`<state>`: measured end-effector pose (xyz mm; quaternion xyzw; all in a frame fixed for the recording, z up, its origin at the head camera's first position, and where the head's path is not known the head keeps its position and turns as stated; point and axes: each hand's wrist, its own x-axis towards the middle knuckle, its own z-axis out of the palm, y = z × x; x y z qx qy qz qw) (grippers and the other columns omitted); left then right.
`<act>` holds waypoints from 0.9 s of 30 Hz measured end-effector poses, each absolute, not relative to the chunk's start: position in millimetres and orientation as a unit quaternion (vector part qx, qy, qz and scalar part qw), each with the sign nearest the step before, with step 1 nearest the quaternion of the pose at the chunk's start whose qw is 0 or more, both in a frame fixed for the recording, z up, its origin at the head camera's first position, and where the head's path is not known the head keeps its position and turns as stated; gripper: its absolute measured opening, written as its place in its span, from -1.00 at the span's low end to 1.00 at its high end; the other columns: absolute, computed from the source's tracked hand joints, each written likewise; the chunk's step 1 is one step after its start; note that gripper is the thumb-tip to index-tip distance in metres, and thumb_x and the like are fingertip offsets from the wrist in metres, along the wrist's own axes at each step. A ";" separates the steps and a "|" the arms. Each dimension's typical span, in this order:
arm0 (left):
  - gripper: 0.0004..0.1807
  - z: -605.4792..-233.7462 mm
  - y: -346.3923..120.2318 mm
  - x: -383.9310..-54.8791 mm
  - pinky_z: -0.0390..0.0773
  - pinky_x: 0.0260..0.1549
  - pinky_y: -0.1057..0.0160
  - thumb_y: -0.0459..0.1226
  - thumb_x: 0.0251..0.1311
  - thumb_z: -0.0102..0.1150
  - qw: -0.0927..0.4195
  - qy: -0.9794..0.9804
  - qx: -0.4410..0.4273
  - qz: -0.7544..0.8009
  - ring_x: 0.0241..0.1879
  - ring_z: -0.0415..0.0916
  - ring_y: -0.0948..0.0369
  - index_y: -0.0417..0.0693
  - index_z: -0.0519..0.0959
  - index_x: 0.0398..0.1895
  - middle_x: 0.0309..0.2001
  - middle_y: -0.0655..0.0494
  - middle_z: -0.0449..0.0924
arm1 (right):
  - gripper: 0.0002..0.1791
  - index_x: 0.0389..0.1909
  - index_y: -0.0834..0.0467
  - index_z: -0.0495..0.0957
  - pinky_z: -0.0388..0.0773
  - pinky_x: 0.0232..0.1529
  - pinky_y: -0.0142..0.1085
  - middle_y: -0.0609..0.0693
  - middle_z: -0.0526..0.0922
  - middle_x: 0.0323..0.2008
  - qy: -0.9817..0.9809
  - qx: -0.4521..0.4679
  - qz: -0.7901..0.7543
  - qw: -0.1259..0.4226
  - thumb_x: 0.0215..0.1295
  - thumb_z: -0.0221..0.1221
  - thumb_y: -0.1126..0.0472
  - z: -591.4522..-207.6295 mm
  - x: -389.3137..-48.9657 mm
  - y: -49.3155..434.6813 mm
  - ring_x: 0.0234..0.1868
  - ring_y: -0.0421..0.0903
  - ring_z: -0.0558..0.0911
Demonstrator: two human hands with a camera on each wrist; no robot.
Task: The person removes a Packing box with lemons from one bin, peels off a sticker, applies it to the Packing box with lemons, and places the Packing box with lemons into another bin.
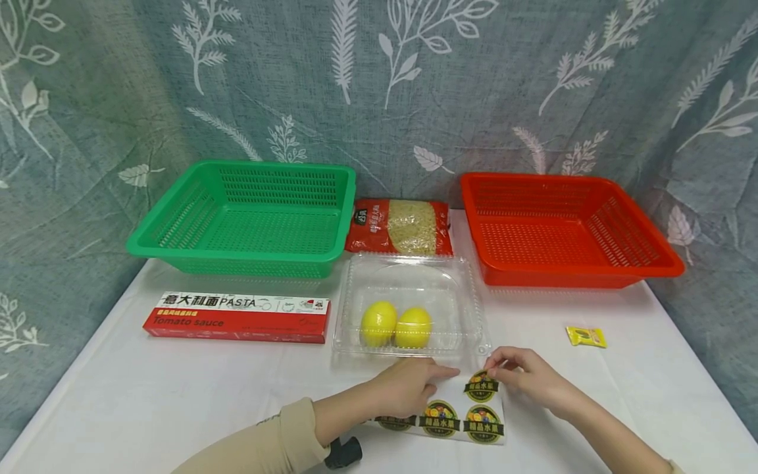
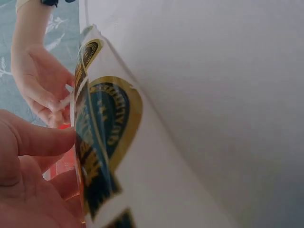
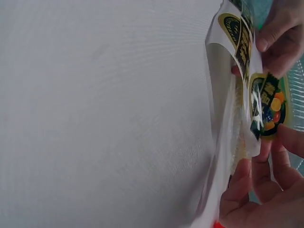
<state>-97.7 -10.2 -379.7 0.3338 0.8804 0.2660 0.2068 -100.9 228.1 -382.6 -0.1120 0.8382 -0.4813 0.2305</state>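
Observation:
A white sticker sheet with round black and gold fruit labels lies at the table's near edge. My left hand lies over its left part, thumb and fingers holding the sheet. My right hand pinches the sheet's far right corner beside the top label. In the right wrist view the sheet curls up off the cloth, and my right fingers touch a label. The left wrist view shows my left thumb against the sheet's edge. Whether a label is peeling free is unclear.
A clear clamshell box with two lemons stands just beyond the sheet. Behind it are a pasta bag, a green basket and a red basket. A red pasta box lies left, a small yellow packet right.

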 end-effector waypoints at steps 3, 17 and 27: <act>-0.52 -378.7 -10.9 -97.8 0.43 -0.24 0.41 -0.42 0.16 0.08 0.212 0.880 0.329 0.269 -0.22 0.42 0.36 0.06 0.44 0.18 0.02 0.06 0.52 | -0.85 -0.28 0.28 0.50 0.39 -0.47 -0.35 0.03 0.51 -0.37 0.843 -0.095 -0.481 0.220 0.21 0.13 0.26 -380.4 -102.2 230.6 -0.35 -0.10 0.40; -0.48 -382.4 -7.7 -85.6 0.44 -0.16 0.14 -0.33 0.16 0.11 0.163 0.918 0.312 0.182 -0.01 0.43 0.14 0.13 0.38 0.23 0.05 0.13 0.47 | -0.78 -0.18 0.34 0.43 0.38 -0.47 -0.35 0.03 0.46 -0.37 0.834 -0.064 -0.503 0.218 0.27 0.06 0.25 -377.4 -105.7 243.9 -0.41 -0.16 0.39; -0.32 -378.7 -3.1 -76.3 0.40 -0.14 0.09 -0.38 -0.05 0.23 0.141 0.935 0.305 0.116 0.05 0.33 0.10 0.07 0.35 0.25 0.07 0.14 0.40 | -0.77 -0.16 0.39 0.40 0.51 -0.36 -0.33 0.05 0.49 -0.29 0.815 -0.055 -0.533 0.220 0.26 0.02 0.30 -374.1 -105.6 247.6 -0.35 -0.21 0.45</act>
